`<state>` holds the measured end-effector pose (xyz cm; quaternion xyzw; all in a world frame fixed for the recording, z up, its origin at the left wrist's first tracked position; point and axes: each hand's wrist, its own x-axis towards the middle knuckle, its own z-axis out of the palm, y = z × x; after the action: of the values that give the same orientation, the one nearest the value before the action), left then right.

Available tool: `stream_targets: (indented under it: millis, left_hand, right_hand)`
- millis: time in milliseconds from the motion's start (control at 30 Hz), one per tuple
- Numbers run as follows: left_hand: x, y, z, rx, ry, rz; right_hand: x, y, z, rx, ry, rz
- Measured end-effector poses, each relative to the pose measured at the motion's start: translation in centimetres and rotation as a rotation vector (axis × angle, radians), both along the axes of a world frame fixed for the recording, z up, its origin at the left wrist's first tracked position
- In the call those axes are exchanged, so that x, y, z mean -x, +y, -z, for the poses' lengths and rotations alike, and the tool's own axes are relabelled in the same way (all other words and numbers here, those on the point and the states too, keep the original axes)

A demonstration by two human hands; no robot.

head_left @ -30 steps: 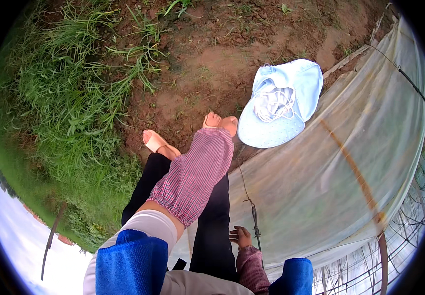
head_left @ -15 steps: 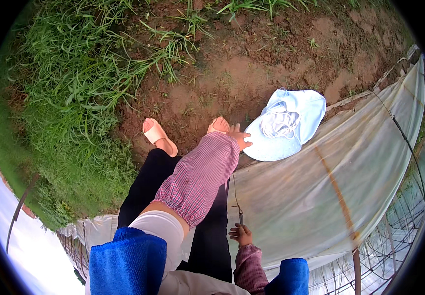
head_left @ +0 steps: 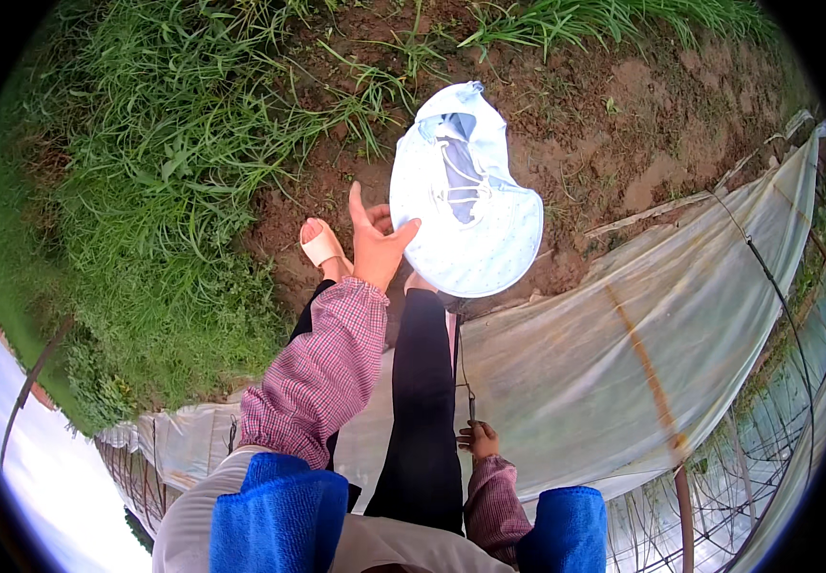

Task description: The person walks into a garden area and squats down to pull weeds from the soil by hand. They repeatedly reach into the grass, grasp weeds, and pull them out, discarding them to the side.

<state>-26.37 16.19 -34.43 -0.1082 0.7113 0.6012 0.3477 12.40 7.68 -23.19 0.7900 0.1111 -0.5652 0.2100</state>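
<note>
At one o'clock from the centre of the view, a pale blue hat [head_left: 513, 224] is showing its inside, where white cords [head_left: 478, 181] are crossing the opening. The person's left hand [head_left: 380, 241] is holding this hat at its eight o'clock edge, the thumb pressing over the brim while the index finger is standing apart, pointing to eleven. Brown soil [head_left: 623, 138] is lying behind the hat, and grass [head_left: 174, 201] is growing towards ten o'clock. At five o'clock, the right hand [head_left: 480, 439] is staying low, fingers bending just beside a thin rod [head_left: 472, 409]; whether it is gripping this, one cannot tell. A translucent sheet [head_left: 566, 368] is spreading towards four.
</note>
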Motion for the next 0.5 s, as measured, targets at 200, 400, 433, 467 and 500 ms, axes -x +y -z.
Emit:
stream_targets:
  millis: [200,400,433,467,500]
  left_hand:
    - [6.2,-2.4,-0.4,0.044,-0.609,0.017]
    - [10.9,-10.8,-9.4,-0.481,-0.871,-0.170]
    - [13.0,-11.7,-13.0,-0.509,-0.806,-0.210]
    - [15.3,-12.9,-15.4,-0.619,-0.835,-0.215]
    - [17.6,-13.5,-17.7,-0.600,-0.792,-0.189]
  right_hand:
    - [3.9,1.0,-1.4,0.003,0.050,-0.219]
    - [4.8,3.4,-3.0,-0.064,0.094,-0.352]
    - [5.3,4.2,-3.3,-0.052,0.048,-0.405]
    - [5.5,5.3,-3.8,-0.049,0.002,-0.458]
    - [5.9,6.6,-3.8,-0.066,-0.011,-0.458]
